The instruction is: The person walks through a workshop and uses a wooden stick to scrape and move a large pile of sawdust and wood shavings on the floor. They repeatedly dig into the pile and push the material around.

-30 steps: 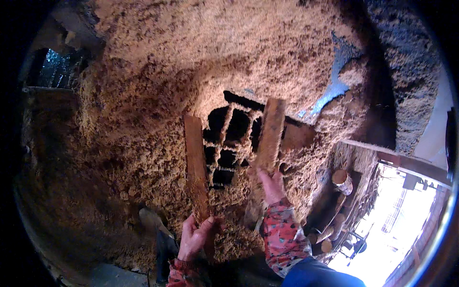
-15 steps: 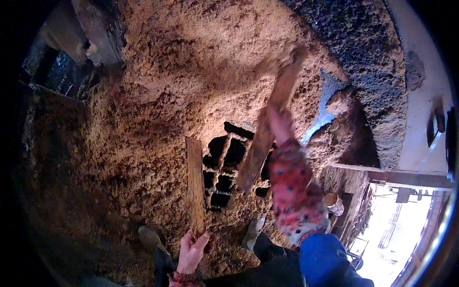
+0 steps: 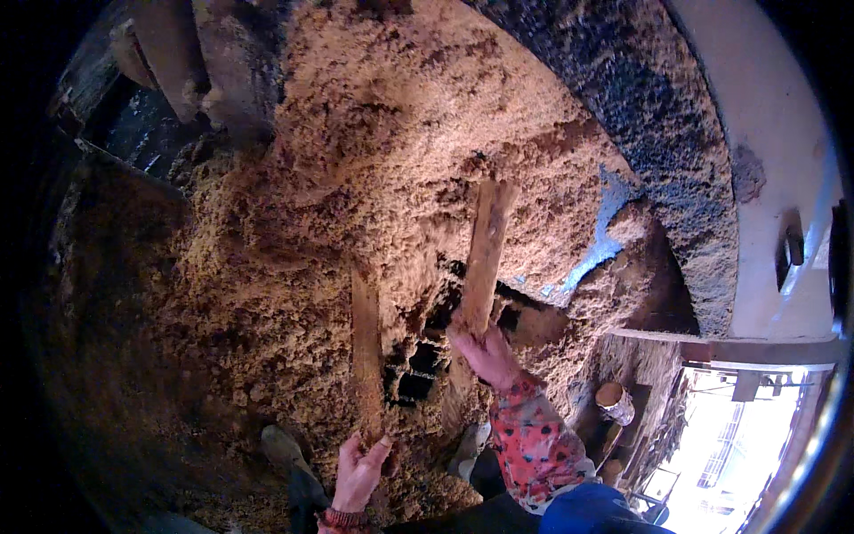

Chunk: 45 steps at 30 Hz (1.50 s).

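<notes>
My left hand (image 3: pixel 358 476) is closed on the near end of a narrow wooden board (image 3: pixel 366 347), which lies lengthwise on the loose brown sawdust-like material (image 3: pixel 374 133). My right hand (image 3: pixel 487 356), fingers wrapped round, grips a second wooden board (image 3: pixel 489 249) that slants away from me, right of the first. Between and beside the boards, a few dark square openings (image 3: pixel 416 385) of a grid show through the material. The rest of the grid is covered. Where the right board's near end stops is hard to make out under my hand.
My boots (image 3: pixel 283 445) stand on the material at the near side. A curved pale wall (image 3: pixel 765 116) rises at the right, with a dark crusted band along it. A cut log (image 3: pixel 614 402) lies near the bright doorway (image 3: pixel 725 436). Dark planks (image 3: pixel 169 62) are at the far left.
My right hand has come nearer to me with its board, which stands more upright in view. Loose material now covers many of the openings. The left hand keeps its board in place.
</notes>
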### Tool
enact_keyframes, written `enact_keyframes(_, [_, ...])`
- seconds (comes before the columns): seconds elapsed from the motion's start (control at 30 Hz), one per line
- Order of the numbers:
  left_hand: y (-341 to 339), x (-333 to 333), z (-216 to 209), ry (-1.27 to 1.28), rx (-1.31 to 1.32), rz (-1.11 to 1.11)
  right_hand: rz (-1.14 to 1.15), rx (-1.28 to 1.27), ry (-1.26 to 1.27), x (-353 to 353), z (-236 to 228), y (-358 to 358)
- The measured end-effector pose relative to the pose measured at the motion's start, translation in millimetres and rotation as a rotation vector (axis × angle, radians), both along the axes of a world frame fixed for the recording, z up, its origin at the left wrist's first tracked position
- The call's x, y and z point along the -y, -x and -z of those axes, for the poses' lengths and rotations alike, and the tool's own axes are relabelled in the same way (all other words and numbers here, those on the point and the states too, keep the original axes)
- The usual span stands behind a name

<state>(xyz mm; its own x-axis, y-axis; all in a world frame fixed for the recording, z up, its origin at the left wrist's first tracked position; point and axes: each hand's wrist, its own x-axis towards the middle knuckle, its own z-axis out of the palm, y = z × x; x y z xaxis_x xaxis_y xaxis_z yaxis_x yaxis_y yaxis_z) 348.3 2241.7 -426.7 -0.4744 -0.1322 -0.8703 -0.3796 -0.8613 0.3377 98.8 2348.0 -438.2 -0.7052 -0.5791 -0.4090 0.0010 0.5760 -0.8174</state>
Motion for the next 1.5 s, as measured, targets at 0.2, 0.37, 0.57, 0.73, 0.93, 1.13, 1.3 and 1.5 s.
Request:
enact_keyframes(0.2, [-13, 5, 12, 0.085, -0.038, -0.049, -0.083, -0.184, 0.235, 140, -50, 37])
enact_keyframes(0.37, [-14, 29, 1, 0.032, -0.038, -0.003, -0.045, -0.390, 0.053, 249, -87, 87])
enact_keyframes(0.57, [-24, 24, 28, 0.011, -0.112, 0.091, -0.002, -0.430, 0.186, 221, -72, 121])
enact_keyframes(0.73, [15, 27, -15, -0.044, -0.078, 0.006, 0.192, -0.413, 0.227, 120, -39, 137])
enact_keyframes(0.93, [-12, 12, 17, 0.073, -0.072, 0.170, 0.762, -0.032, 0.039, 30, -19, 144])
enact_keyframes(1.13, [-4, 23, 1, 0.011, -0.066, 0.140, 0.624, -0.049, 0.002, -18, -4, 92])
enact_keyframes(1.3, [-15, 29, 0, -0.008, -0.036, 0.096, 0.012, -0.507, 0.101, 119, -42, 35])
enact_keyframes(1.5, [-2, 24, -6, 0.193, -0.111, 0.120, 0.058, -0.460, 0.359, 229, -66, 117])
